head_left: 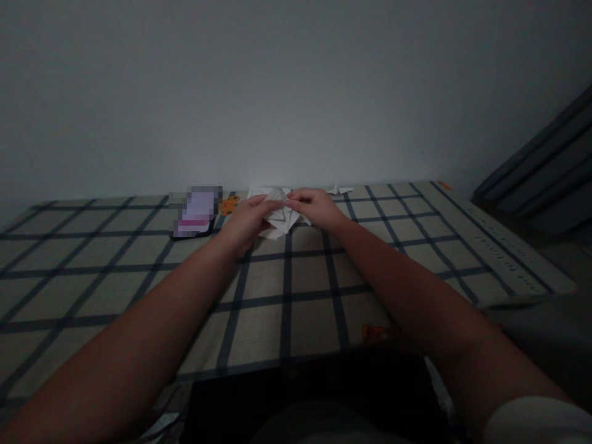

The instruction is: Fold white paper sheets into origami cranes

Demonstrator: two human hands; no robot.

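Both the left hand (pixel 247 221) and the right hand (pixel 314 206) pinch the folded white paper (pixel 280 217) between them, low over the checked cloth (pixel 287 290), and in this dim view it seems an uneven pull may tear it or spoil a crease.

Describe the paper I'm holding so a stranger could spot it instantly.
Start at the checked cloth below the wall. Near its far edge, the left hand and right hand meet. The creased white paper pinched between them is it; the smaller folded piece behind lies untouched.
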